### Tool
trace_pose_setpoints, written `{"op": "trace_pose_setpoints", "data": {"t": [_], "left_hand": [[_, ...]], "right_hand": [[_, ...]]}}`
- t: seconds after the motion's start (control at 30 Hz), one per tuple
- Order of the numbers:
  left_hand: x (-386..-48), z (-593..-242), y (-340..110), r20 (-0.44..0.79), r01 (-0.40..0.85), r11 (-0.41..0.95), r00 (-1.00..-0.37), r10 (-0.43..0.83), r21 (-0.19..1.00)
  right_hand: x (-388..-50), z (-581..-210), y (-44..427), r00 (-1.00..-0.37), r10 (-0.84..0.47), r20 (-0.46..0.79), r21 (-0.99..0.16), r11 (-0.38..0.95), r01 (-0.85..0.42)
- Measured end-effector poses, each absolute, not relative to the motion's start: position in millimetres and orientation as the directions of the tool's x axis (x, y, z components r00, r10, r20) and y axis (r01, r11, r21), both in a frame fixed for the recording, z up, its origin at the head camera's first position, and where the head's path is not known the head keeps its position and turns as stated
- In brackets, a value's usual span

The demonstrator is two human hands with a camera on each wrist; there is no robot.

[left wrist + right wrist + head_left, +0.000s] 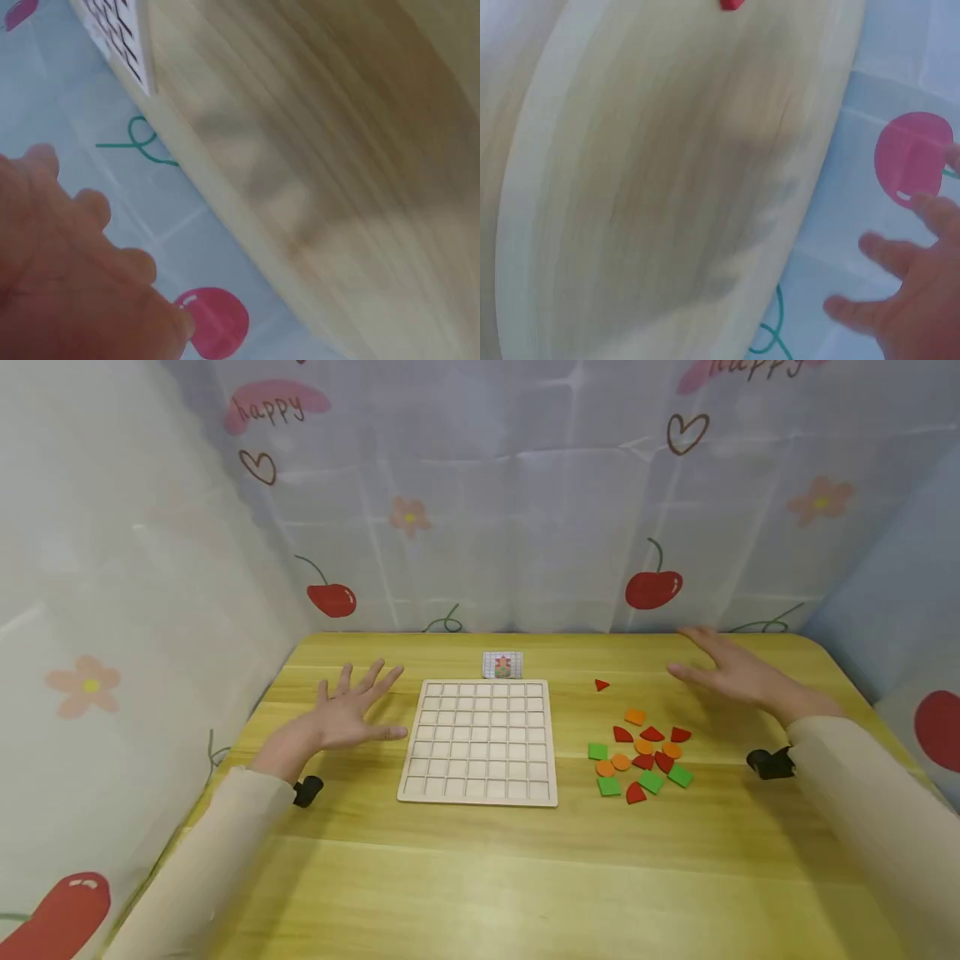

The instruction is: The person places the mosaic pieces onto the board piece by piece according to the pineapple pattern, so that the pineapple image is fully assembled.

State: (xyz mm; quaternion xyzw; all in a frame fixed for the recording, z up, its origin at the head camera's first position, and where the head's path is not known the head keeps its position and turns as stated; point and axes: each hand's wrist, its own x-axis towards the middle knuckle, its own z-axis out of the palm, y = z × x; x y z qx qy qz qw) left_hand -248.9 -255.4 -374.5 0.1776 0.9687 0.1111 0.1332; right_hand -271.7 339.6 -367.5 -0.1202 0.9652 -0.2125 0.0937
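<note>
A pale wooden grid board (480,743), its square cells bare, lies mid-table in the head view. My left hand (347,714) hovers just left of it, fingers spread and holding nothing. Over the far right of the table, my right hand (738,672) is also held up with its fingers extended and nothing in them. Between the board and that hand lie loose flat pieces: red quarter-rounds (636,792), green squares (651,782) and orange discs (621,762). An orange square (634,717) and a small red triangle (602,685) sit farther back.
Behind the board is a small card (502,665) with a coloured pattern on a grid. The wooden table (495,885) ends at a patterned curtain (495,543) at the back, with sheets on both sides. Each wrist carries a black camera mount (771,764).
</note>
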Motion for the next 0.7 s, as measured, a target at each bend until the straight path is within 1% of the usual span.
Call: {"op": "trace_pose_setpoints", "data": {"t": [0.17, 0.33, 0.47, 0.57, 0.7], "left_hand": [[-239.8, -384.3, -246.0, -0.25, 0.355, 0.856, -0.851, 0.462, 0.375], [-236.7, -395.4, -239.1, -0.298, 0.346, 0.823, -0.811, 0.504, 0.451], [-235.5, -402.9, -236.6, -0.346, 0.337, 0.806, -0.772, 0.533, 0.487], [-234.7, -407.0, -236.4, -0.375, 0.328, 0.797, -0.748, 0.547, 0.507], [-232.8, -410.6, -237.4, -0.376, 0.326, 0.79, -0.743, 0.554, 0.52]], "right_hand": [[-276.4, -372.0, 329.8, -0.95, -0.287, -0.121, -0.497, 0.846, -0.192], [-281.6, -377.3, 310.7, -0.934, -0.338, -0.111, -0.556, 0.801, -0.224], [-289.4, -382.6, 293.8, -0.915, -0.389, -0.108, -0.597, 0.762, -0.253], [-295.9, -388.4, 281.0, -0.908, -0.4, -0.121, -0.608, 0.753, -0.25], [-303.6, -397.9, 266.6, -0.906, -0.406, -0.118, -0.605, 0.753, -0.259]]}}
